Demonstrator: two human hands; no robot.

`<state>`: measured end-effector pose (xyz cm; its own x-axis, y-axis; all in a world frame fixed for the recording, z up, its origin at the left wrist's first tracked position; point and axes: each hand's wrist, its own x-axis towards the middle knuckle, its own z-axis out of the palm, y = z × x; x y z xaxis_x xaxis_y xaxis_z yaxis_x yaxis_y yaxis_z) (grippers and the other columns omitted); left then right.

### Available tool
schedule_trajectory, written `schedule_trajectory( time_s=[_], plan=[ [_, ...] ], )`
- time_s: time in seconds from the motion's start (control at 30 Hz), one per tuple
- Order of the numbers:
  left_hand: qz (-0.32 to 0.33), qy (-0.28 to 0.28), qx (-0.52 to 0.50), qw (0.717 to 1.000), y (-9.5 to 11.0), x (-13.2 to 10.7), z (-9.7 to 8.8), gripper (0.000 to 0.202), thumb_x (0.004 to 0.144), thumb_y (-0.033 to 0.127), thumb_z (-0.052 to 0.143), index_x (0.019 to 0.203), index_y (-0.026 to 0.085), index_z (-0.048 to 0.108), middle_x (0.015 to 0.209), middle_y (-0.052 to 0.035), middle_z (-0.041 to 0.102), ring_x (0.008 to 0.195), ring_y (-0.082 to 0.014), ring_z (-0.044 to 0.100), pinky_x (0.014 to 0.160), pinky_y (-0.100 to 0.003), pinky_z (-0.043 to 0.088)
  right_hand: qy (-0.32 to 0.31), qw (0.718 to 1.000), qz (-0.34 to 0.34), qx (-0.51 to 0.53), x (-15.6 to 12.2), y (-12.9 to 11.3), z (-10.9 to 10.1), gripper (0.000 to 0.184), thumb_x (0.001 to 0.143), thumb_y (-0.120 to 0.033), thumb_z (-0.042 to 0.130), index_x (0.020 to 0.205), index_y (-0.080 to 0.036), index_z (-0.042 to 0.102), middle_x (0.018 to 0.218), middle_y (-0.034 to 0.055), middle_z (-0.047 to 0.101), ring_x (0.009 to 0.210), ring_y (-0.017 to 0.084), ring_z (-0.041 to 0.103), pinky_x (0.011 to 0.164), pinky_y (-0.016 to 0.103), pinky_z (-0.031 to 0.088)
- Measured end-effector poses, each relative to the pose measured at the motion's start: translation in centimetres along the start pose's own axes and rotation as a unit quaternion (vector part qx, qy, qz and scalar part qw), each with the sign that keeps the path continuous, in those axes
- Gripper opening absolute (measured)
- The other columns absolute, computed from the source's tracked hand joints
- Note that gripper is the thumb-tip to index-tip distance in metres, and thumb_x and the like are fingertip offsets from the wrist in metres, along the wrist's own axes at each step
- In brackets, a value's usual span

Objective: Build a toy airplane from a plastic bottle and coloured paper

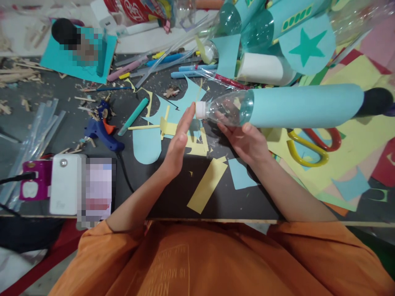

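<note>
A clear plastic bottle (228,107) lies level above the cluttered table, its white cap (200,110) pointing left. Light blue paper (302,106) wraps its body, and a black piece (377,101) shows at the far right end. My right hand (248,142) holds the bottle near its shoulder, thumb on the near side and fingers seen beneath the clear part. Beside the cap, my left hand (180,146) is held on edge with straight fingers and nothing in it. Its fingertips are at the cap; whether they touch it I cannot tell.
Red and yellow scissors (311,146) lie on coloured paper at right. Left are a blue glue gun (105,133), a teal marker (133,116), a white power bank (66,184) and clear glue sticks (38,144). Paper-covered bottles (256,28) crowd the back. Yellow paper strip (207,185) lies in front.
</note>
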<state>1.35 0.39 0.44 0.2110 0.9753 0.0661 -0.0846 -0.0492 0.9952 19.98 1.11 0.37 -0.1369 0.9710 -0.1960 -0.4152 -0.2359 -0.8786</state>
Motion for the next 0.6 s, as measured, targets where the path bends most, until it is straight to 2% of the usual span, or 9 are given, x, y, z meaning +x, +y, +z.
schedule_trajectory(
  time_s=[0.13,0.2,0.3,0.4,0.47,0.6],
  plan=[
    [0.024,-0.058,0.079,0.995,0.7,-0.4,0.3,0.068,0.082,0.071,0.036,0.138,0.033,0.04,0.153,0.0079,0.029,0.147,-0.0258,0.01,0.122,-0.035,0.011,0.007,1.0,0.01,0.0,0.1,0.3,-0.3,0.051,0.055,-0.058,0.074,0.099,-0.035,0.065,0.133,-0.0078,0.058,0.13,0.023,0.049,0.109,0.04,0.041],
    [0.04,-0.065,0.108,0.991,1.1,-0.6,0.3,0.064,0.084,0.068,0.034,0.139,0.034,0.038,0.154,0.007,0.028,0.147,-0.0271,0.009,0.122,-0.037,0.01,0.003,1.0,0.013,0.009,0.1,0.4,-0.2,0.054,0.054,-0.059,0.074,0.102,-0.035,0.065,0.134,-0.0071,0.057,0.13,0.023,0.048,0.109,0.04,0.041],
    [0.067,-0.05,0.15,0.985,1.0,-0.7,0.2,0.064,0.085,0.068,0.031,0.14,0.037,0.035,0.154,0.0056,0.027,0.146,-0.0296,0.008,0.121,-0.041,0.008,-0.004,1.0,0.01,0.017,0.0,0.5,-0.1,0.05,0.057,-0.062,0.072,0.097,-0.032,0.067,0.132,-0.0049,0.058,0.13,0.025,0.049,0.108,0.041,0.042],
    [0.097,-0.067,0.206,0.971,0.3,-0.8,-0.1,0.068,0.085,0.07,0.024,0.145,0.037,0.023,0.156,0.0026,0.02,0.146,-0.0301,0.01,0.12,-0.046,0.009,0.001,1.0,0.004,0.027,-0.1,0.4,0.0,0.048,0.058,-0.063,0.071,0.094,-0.032,0.067,0.13,-0.0046,0.061,0.128,0.026,0.05,0.108,0.042,0.044],
    [0.113,-0.086,0.231,0.962,-0.1,-0.8,-0.3,0.067,0.087,0.068,0.019,0.146,0.037,0.015,0.157,0.0007,0.017,0.145,-0.0286,0.013,0.119,-0.046,0.012,0.005,0.999,0.002,0.039,-0.1,0.3,0.0,0.048,0.056,-0.06,0.073,0.096,-0.033,0.067,0.129,-0.0051,0.061,0.127,0.026,0.051,0.108,0.042,0.043],
    [0.148,-0.104,0.246,0.952,-0.1,-0.7,-0.3,0.063,0.09,0.062,0.017,0.147,0.036,0.011,0.155,-0.0019,0.021,0.144,-0.0266,0.017,0.118,-0.042,0.016,0.014,0.998,-0.001,0.057,-0.2,0.2,0.0,0.038,0.058,-0.058,0.074,0.083,-0.031,0.066,0.126,-0.004,0.063,0.128,0.026,0.05,0.111,0.042,0.04]
  ],
)
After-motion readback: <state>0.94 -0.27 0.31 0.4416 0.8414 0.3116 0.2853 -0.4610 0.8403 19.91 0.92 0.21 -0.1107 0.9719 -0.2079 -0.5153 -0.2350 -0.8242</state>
